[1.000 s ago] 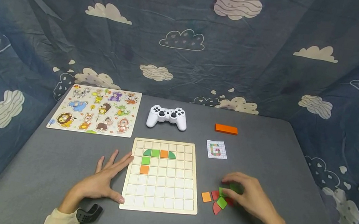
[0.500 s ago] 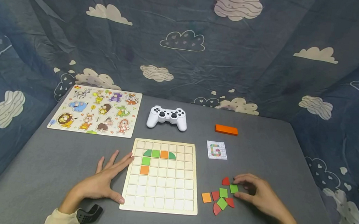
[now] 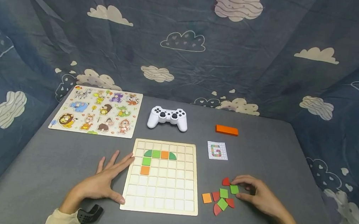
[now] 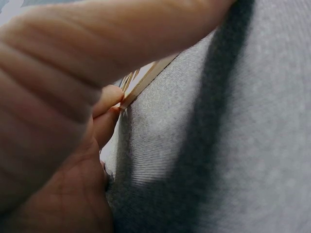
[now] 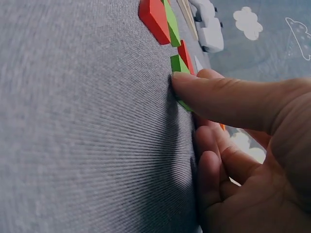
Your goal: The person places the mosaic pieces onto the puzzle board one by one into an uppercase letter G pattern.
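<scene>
My left hand (image 3: 104, 182) lies with spread fingers at the left edge of a pale wooden grid board (image 3: 166, 192), its thumb and fingertips touching the rim. The left wrist view shows the board's edge (image 4: 146, 82) beyond the thumb. Green and orange pieces, including an orange square tile (image 3: 145, 170), occupy cells at the board's upper left. To the board's right, my right hand (image 3: 260, 195) pinches a green square tile (image 3: 234, 189) on the table between thumb and forefinger. In the right wrist view, the thumb touches that tile's edge (image 5: 181, 68). Loose red, green and orange tiles lie beside it.
A small pattern card (image 3: 217, 151) with a coloured G lies right of the board, below an orange block (image 3: 227, 130). A white game controller (image 3: 168, 118) sits behind the board. The animal puzzle board (image 3: 94, 111) is at the back left, before a cloud-printed cloth (image 3: 183, 62).
My right hand first shifted right, uncovering the loose tiles. Its forefinger then came down to the green square tile. The left hand stays at the board's edge.
</scene>
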### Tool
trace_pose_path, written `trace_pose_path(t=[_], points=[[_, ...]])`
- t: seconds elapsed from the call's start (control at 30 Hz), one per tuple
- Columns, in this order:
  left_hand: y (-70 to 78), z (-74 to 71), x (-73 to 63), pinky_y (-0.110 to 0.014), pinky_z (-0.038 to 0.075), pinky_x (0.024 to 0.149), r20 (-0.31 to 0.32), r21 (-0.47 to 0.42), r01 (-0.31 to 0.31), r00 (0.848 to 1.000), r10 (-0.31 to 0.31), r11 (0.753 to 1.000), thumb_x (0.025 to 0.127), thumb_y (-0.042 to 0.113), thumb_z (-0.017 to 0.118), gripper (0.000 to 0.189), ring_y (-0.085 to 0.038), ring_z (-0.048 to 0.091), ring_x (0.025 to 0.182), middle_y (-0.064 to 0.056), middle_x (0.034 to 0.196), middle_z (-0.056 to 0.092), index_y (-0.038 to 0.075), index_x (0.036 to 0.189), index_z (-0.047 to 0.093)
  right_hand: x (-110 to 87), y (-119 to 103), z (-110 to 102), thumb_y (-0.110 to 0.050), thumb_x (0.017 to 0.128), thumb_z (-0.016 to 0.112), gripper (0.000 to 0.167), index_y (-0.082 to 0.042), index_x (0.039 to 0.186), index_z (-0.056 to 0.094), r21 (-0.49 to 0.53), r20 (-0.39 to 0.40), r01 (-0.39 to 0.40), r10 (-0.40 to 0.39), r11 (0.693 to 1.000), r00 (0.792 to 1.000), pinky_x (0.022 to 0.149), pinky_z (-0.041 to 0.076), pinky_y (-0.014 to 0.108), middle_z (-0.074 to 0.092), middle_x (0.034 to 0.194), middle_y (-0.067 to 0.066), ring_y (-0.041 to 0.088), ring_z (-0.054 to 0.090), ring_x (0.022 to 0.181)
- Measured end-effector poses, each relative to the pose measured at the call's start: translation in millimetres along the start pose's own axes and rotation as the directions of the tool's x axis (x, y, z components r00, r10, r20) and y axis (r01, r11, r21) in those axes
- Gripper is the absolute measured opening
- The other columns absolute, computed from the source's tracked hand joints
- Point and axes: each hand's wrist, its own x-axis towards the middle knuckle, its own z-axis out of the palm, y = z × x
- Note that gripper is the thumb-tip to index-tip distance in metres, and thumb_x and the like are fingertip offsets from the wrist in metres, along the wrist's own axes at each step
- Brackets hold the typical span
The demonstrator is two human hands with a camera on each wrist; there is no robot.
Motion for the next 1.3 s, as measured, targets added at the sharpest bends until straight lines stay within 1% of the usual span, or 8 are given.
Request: trace_pose_path(t=[0.1,0.23,0.47,0.67,0.83,0.97,1.1,1.3], points=[[-0.2,1.5,0.4,-0.072,-0.022,0.106,0.007,-0.004,0.0,1.0,0.0,1.0,0.057,0.049,0.092,0.129,-0.048,-0.017,0.151,-0.01,0.169,0.011,0.016,0.161,0.023,0.0,-1.1,0.2,-0.019,0.08,0.083,0.031,-0.022,0.11,0.074,-0.015,0.005,-0.015,0.015,1.0,1.0,0.081,0.048,0.024,0.065,0.118,0.002,0.006,0.058,0.103],[-0.4,2.1,0.6,-0.071,-0.022,0.107,0.002,-0.003,0.002,1.0,-0.002,1.0,0.057,0.049,0.092,0.129,-0.048,-0.016,0.151,-0.01,0.169,0.012,0.015,0.161,0.023,0.2,-2.1,0.3,-0.02,0.08,0.084,0.031,-0.023,0.109,0.073,-0.03,0.01,-0.026,0.026,0.999,1.0,0.081,0.048,0.024,0.065,0.117,0.001,0.007,0.057,0.102],[-0.6,1.3,0.6,-0.071,-0.021,0.107,0.004,0.004,0.005,1.0,-0.005,1.0,0.056,0.049,0.092,0.13,-0.047,-0.016,0.151,-0.009,0.169,0.011,0.016,0.161,0.023,-0.6,-1.2,2.4,-0.023,0.08,0.084,0.03,-0.025,0.107,0.072,-0.065,-0.009,0.005,-0.006,0.998,1.0,0.079,0.05,0.024,0.067,0.109,-0.005,0.005,0.058,0.096],[-0.8,0.5,0.2,-0.072,-0.021,0.107,0.001,0.008,0.005,1.0,-0.005,1.0,0.056,0.05,0.092,0.13,-0.048,-0.015,0.151,-0.009,0.169,0.012,0.015,0.161,0.023,0.2,-2.1,3.7,-0.026,0.081,0.083,0.026,-0.025,0.105,0.073,-0.084,-0.029,0.013,-0.016,0.996,0.999,0.077,0.051,0.024,0.068,0.104,-0.008,0.005,0.059,0.09],[-0.7,0.8,0.1,-0.071,-0.021,0.107,0.004,0.007,0.005,1.0,-0.005,1.0,0.056,0.049,0.092,0.13,-0.048,-0.016,0.151,-0.009,0.169,0.012,0.016,0.161,0.023,-0.3,-4.0,3.3,-0.021,0.081,0.084,0.023,-0.024,0.101,0.074,-0.074,-0.067,0.056,-0.061,0.996,0.996,0.074,0.052,0.023,0.07,0.101,-0.007,0.006,0.061,0.086],[-0.4,1.0,-0.4,-0.071,-0.021,0.107,0.007,0.001,0.006,1.0,-0.006,1.0,0.057,0.049,0.092,0.13,-0.048,-0.016,0.151,-0.01,0.169,0.011,0.015,0.161,0.023,-0.8,-12.0,4.3,-0.022,0.081,0.084,0.023,-0.025,0.101,0.074,-0.065,-0.095,0.09,-0.096,0.994,0.991,0.076,0.054,0.022,0.071,0.103,-0.006,0.006,0.063,0.088],[-0.7,0.6,-0.5,-0.071,-0.021,0.107,0.006,0.001,0.008,1.0,-0.008,1.0,0.057,0.049,0.092,0.13,-0.048,-0.016,0.151,-0.01,0.169,0.011,0.015,0.161,0.022,4.0,-24.5,7.6,-0.023,0.081,0.084,0.024,-0.026,0.103,0.074,-0.066,-0.101,0.132,-0.138,0.989,0.985,0.077,0.055,0.024,0.07,0.104,-0.007,0.008,0.064,0.089],[-1.8,0.4,1.7,-0.071,-0.021,0.107,0.008,0.006,0.003,1.0,-0.003,1.0,0.057,0.049,0.092,0.13,-0.048,-0.016,0.151,-0.01,0.17,0.011,0.016,0.161,0.022,15.9,-37.7,14.2,-0.02,0.081,0.084,0.023,-0.027,0.102,0.075,-0.07,-0.082,0.182,-0.188,0.981,0.979,0.076,0.055,0.025,0.07,0.102,-0.009,0.011,0.063,0.085]])
